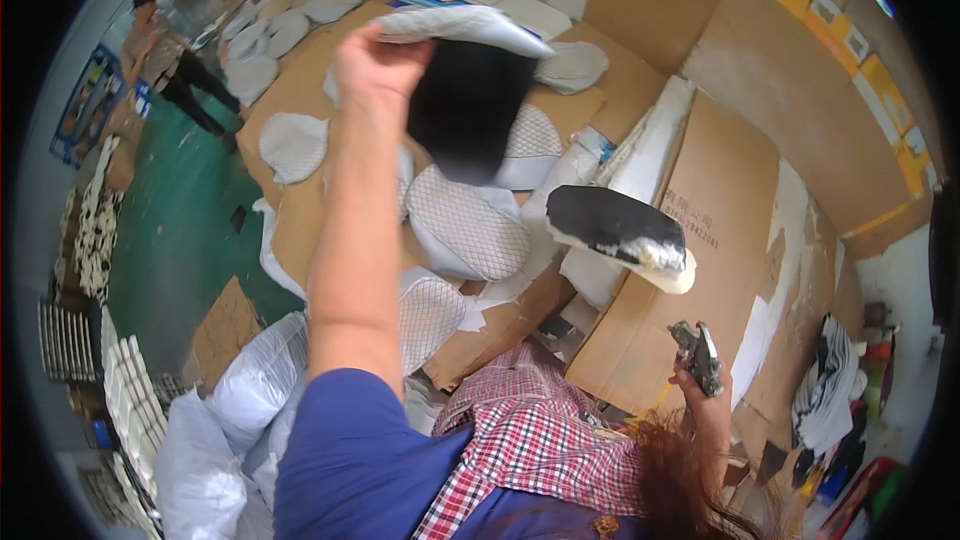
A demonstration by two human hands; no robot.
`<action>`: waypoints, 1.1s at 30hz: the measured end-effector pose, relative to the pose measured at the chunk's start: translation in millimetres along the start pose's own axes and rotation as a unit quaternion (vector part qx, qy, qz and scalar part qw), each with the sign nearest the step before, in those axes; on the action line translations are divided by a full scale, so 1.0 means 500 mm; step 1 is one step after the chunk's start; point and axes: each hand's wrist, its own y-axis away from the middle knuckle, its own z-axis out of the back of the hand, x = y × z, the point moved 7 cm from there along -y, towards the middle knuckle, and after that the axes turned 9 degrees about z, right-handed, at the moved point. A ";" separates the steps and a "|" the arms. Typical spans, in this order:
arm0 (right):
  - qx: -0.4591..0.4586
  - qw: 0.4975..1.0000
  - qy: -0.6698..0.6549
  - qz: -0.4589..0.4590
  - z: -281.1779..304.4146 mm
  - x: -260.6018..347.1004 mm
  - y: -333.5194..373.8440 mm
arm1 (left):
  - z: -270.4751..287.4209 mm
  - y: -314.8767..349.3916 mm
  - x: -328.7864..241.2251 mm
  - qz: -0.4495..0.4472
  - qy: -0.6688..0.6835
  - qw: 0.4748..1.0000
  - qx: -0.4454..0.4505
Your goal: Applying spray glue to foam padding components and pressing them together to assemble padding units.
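My left hand [378, 68] is raised over the cardboard-covered table, with its fingers closed on the edge of a fabric cover. This cover [470, 105] has a pale grey rim and a black face hanging below it, slightly blurred. Lower right, my right hand [708, 410] is wrapped round a grimy metal spray gun [697, 358], held upright; its lower part is hidden by the fingers. Between the hands is a black-topped rounded form [615, 225], its edge crusted with whitish residue. Quilted pale covers [468, 223] lie on the cardboard beneath my left arm.
Tall cardboard sheets [800, 70] stand along the right and back. A large carton [690, 260] is beside my right hand. White plastic bags [215, 440] are at lower left. Another person [165, 55] stands on the green floor [180, 210] at far left. Folded fabric [828, 385] is stacked at right.
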 end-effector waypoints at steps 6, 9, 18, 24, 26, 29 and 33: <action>0.009 0.996 0.086 0.008 0.003 -0.002 -0.036 | 0.106 -0.154 -0.408 -0.200 -0.056 0.974 0.091; -0.047 0.984 0.172 0.020 0.067 -0.002 -0.024 | 0.241 -0.166 -0.251 -0.154 -0.049 0.967 -0.199; -0.168 0.892 0.418 0.043 0.323 -0.085 -0.042 | 0.639 0.099 0.527 0.406 -0.273 0.815 -0.310; -0.295 0.800 0.522 0.007 0.521 -0.163 -0.060 | 0.568 0.129 0.627 0.357 -0.440 0.766 -0.303; -0.301 0.801 0.517 -0.001 0.555 -0.189 -0.093 | 0.557 0.120 0.625 0.321 -0.343 0.840 -0.271; -0.340 0.789 0.511 0.018 0.647 -0.272 -0.122 | 0.464 0.089 0.608 0.201 -0.379 0.883 -0.189; -0.299 0.807 0.500 -0.099 0.729 -0.346 -0.136 | 0.140 0.100 0.687 0.197 -0.457 0.865 0.067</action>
